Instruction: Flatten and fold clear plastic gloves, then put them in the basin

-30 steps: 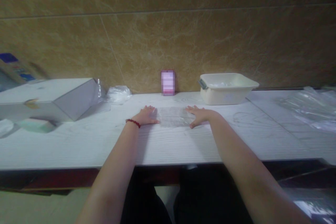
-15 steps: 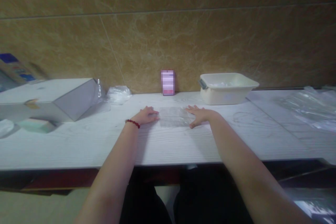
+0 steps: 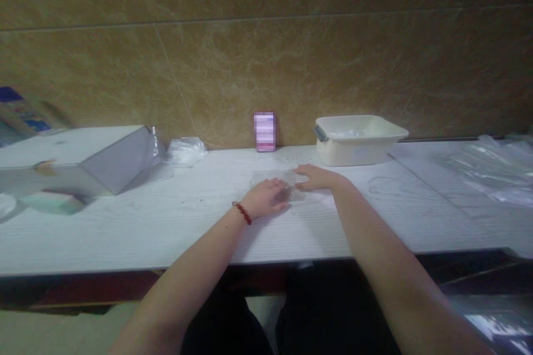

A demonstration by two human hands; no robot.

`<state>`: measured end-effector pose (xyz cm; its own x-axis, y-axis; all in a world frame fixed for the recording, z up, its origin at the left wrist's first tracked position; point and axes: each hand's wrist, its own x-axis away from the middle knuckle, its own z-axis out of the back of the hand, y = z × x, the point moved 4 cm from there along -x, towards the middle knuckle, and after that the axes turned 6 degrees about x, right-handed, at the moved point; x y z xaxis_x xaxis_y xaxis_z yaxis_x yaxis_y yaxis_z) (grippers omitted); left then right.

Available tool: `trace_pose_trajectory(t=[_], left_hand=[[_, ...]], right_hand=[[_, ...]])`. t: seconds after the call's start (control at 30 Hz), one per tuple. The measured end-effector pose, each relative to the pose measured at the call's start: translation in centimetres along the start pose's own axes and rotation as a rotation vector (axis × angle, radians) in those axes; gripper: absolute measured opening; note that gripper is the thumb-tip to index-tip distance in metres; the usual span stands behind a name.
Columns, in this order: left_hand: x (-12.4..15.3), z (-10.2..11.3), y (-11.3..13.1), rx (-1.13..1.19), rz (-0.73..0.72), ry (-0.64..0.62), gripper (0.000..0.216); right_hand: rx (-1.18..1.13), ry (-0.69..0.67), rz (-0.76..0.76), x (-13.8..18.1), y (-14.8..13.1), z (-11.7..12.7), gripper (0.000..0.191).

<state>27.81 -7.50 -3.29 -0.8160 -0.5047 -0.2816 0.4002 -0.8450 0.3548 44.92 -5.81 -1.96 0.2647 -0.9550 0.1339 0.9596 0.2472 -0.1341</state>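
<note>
A thin, clear plastic bag or sheet [image 3: 266, 175] lies flat on the white wood-grain table. Across its middle rests my left hand [image 3: 266, 198], palm down with fingers stretched out; a red beaded bracelet [image 3: 242, 212] circles that wrist. My right hand [image 3: 315, 177] touches the plastic's right edge, thumb and fingers apart. Parts of the plastic are covered by both hands.
A phone [image 3: 265, 132] leans against the tiled wall. To its right stands a cream plastic tub [image 3: 356, 151] with a grey handle. More clear plastic [image 3: 491, 169] lies far right. On the left are a white box [image 3: 112, 161] and crumpled plastic [image 3: 187, 151].
My left hand has moved rightward from the plastic's left edge onto its middle. The right hand remains at the right edge, its thumb drawn nearer its fingers.
</note>
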Motion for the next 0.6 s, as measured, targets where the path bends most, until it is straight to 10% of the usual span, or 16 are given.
trace_pose_trajectory(t=[0.2,0.6], left_hand=[[-0.6,-0.9,0.4,-0.140,0.004,0.001,0.040],[-0.7,-0.5,0.5,-0.062,0.041,-0.040,0.026]], right_hand=[[-0.059,0.009,-0.014,0.4,0.0,0.7,0.027],[-0.082,-0.193,0.176,1.2,-1.5,-0.1,0.032]])
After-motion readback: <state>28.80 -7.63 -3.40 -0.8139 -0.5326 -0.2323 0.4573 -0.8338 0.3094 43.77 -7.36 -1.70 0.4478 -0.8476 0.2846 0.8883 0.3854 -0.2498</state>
